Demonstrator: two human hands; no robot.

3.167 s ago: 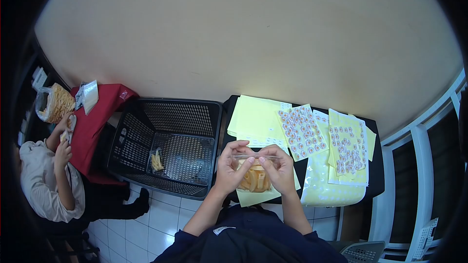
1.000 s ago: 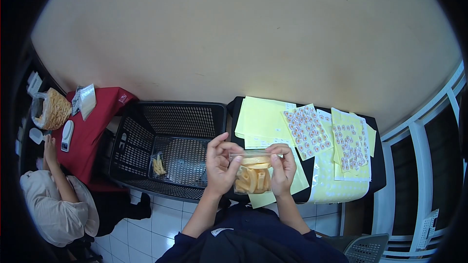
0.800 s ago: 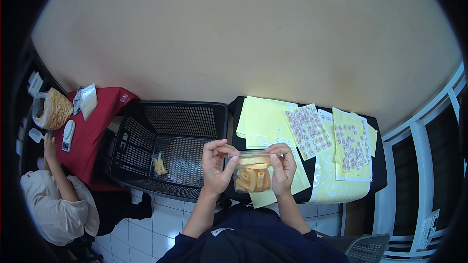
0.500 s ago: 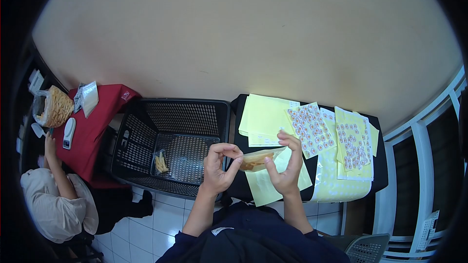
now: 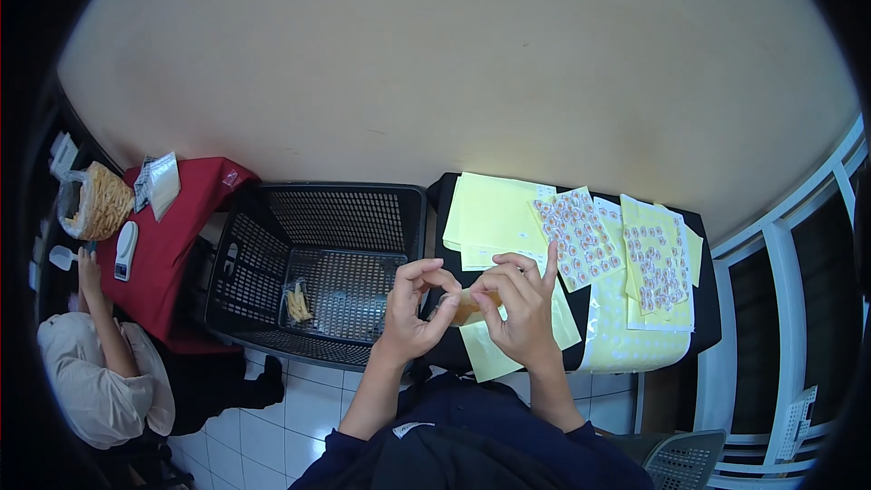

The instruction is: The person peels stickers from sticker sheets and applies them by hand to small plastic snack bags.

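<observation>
The left hand (image 5: 411,316) pinches one end of a small clear plastic bag of pale yellow snack pieces (image 5: 466,308). The right hand (image 5: 524,319) pinches it close by, thumb and finger nearly closed. The bag is in the air over the black-covered bench (image 5: 709,308), by a plain yellow sheet (image 5: 490,361). A firm pinch on just the edge, with light fingers elsewhere, should spare the snacks.

No words or numbers can be read on the sticker sheets (image 5: 576,234) or elsewhere.
</observation>
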